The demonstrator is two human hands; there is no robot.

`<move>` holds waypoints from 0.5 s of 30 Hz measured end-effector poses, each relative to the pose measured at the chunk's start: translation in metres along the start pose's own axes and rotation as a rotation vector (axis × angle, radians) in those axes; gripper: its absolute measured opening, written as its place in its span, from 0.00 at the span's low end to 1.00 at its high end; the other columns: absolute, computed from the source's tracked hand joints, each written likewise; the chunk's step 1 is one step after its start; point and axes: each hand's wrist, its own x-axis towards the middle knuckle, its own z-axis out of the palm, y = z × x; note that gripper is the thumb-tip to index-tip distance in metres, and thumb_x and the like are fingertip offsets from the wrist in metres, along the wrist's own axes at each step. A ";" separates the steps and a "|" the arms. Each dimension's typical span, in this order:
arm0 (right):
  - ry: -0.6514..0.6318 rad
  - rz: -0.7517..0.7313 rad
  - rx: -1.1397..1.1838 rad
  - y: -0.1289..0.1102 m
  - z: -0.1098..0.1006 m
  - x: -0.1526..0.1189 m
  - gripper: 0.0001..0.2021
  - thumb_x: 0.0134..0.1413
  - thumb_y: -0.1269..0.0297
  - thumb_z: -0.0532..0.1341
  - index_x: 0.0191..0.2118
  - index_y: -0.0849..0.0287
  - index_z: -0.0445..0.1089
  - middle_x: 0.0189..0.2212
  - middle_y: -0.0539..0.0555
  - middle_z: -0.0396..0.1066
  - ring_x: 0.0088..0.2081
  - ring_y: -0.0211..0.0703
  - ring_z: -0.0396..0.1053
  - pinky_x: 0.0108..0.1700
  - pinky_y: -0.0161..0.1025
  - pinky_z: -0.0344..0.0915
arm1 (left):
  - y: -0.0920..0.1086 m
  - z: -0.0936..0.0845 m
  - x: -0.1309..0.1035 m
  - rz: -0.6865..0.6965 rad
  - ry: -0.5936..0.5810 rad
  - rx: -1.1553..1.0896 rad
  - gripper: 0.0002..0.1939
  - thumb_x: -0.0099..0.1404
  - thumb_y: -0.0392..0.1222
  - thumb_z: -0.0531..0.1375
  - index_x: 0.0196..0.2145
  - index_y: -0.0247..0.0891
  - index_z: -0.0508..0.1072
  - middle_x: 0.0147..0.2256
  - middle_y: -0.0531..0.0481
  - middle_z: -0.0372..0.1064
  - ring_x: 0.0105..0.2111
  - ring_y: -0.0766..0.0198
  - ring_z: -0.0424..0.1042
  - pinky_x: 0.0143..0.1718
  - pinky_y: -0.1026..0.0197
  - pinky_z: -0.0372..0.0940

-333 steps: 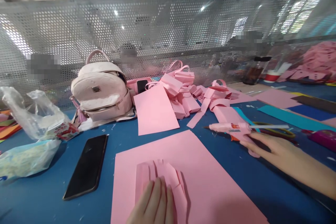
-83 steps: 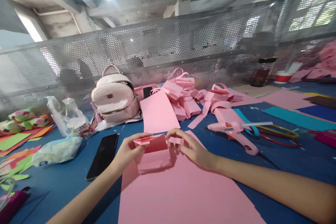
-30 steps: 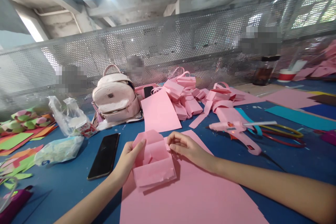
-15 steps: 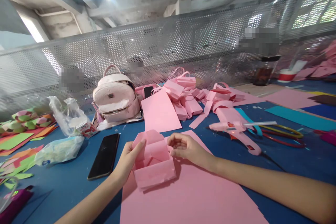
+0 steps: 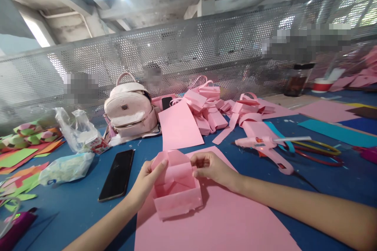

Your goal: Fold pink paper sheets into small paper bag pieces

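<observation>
Pink paper box looks part-done: front wall's up, interior formed, but top's open w/ back flap standing & no strap seen on it, unlike some in the pile of pink paper pieces behind. It's btwn the hands, over the large pink sheet; can't tell if base touches. L hand pinches its left side, thumb inside; R hand curled narrow at right edge, grip unclear.

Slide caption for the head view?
Left hand holding an open pink paper box, right hand at its edge, pink sheet beneath, glue gun to the right.
</observation>
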 end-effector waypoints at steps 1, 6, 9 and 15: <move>-0.005 -0.003 0.000 -0.001 0.001 0.000 0.20 0.35 0.53 0.77 0.26 0.60 0.69 0.22 0.44 0.64 0.26 0.34 0.60 0.31 0.35 0.58 | 0.001 0.000 -0.001 0.012 -0.013 0.010 0.30 0.58 0.63 0.66 0.16 0.36 0.63 0.18 0.57 0.53 0.20 0.71 0.50 0.22 0.66 0.50; -0.002 -0.020 -0.003 -0.004 0.002 -0.001 0.21 0.34 0.52 0.77 0.25 0.59 0.68 0.20 0.43 0.62 0.25 0.34 0.58 0.29 0.35 0.57 | 0.008 0.004 -0.003 0.070 -0.030 0.053 0.30 0.60 0.62 0.65 0.16 0.37 0.62 0.18 0.57 0.53 0.21 0.71 0.49 0.23 0.65 0.49; 0.006 -0.020 0.001 -0.004 0.003 -0.001 0.21 0.34 0.51 0.77 0.26 0.59 0.69 0.20 0.43 0.61 0.25 0.34 0.58 0.29 0.35 0.58 | 0.009 0.005 -0.003 0.091 -0.028 0.072 0.29 0.59 0.62 0.64 0.17 0.37 0.63 0.19 0.56 0.54 0.22 0.70 0.50 0.23 0.65 0.49; 0.005 -0.012 -0.002 -0.004 0.002 -0.004 0.22 0.42 0.45 0.73 0.25 0.60 0.71 0.22 0.46 0.63 0.24 0.34 0.56 0.25 0.34 0.53 | 0.002 0.001 0.001 0.112 -0.005 0.095 0.29 0.63 0.63 0.61 0.18 0.39 0.59 0.19 0.58 0.48 0.22 0.70 0.46 0.23 0.64 0.46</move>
